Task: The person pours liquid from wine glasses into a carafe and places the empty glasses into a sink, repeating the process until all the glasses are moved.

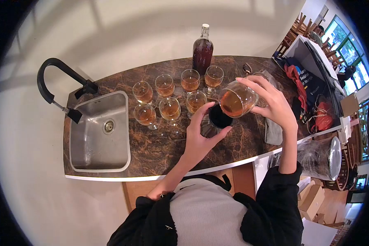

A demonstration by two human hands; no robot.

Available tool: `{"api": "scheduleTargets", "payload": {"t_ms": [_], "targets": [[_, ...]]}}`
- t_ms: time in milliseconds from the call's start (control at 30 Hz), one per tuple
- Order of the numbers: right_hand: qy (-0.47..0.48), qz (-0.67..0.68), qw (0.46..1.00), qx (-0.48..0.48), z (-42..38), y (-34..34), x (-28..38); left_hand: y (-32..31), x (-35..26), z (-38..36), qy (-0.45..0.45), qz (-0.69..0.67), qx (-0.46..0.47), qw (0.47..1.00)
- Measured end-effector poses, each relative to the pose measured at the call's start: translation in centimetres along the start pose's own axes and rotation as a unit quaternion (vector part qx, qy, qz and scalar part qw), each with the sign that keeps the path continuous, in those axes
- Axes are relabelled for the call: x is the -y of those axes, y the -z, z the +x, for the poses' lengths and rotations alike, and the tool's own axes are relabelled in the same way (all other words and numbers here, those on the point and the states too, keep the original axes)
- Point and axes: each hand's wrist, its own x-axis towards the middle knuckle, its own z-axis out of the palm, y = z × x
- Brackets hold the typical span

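My right hand [274,104] grips a rounded clear glass [238,98] holding amber liquid. The glass is tilted to the left, its rim over the cup in my other hand. Thumb and fingers of my left hand [201,137] wrap round that cup [220,118], which has a dark inside. Just to the left, several stemmed glasses [169,108] of amber liquid stand upright in two rows on the brown marbled counter [151,151]. Behind them a swing-top bottle [203,51] of dark reddish liquid stands against the wall.
A steel sink [99,156] with a black faucet [55,61] takes up the left end. On the right lie a grey cloth [273,132], a dark bag [311,84] and a red plastic bag [323,117]. A large plastic-wrapped container [315,158] sits beyond the front edge.
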Motion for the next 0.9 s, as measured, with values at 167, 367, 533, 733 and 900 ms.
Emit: {"api": "scheduleTargets", "payload": {"t_ms": [167, 367, 533, 733, 900], "targets": [[0.010, -0.011, 1.000, -0.004, 0.03, 0.07, 0.13, -0.08, 0.01, -0.08, 0.013, -0.020, 0.003, 1.000], [0.019, -0.041, 0.999, -0.006, 0.00, 0.14, 0.08, -0.05, 0.05, -0.04, 0.014, -0.026, 0.004, 1.000], [0.027, -0.051, 0.998, -0.011, 0.03, 0.11, 0.01, -0.10, 0.05, -0.09, 0.018, -0.027, 0.002, 0.999], [0.029, -0.069, 0.997, -0.009, 0.00, 0.12, 0.12, -0.05, 0.11, -0.06, 0.009, -0.016, 0.001, 1.000], [0.036, -0.076, 0.996, -0.013, 0.07, 0.38, 0.40, -0.10, 0.19, -0.06, 0.005, -0.015, -0.003, 1.000]]}}
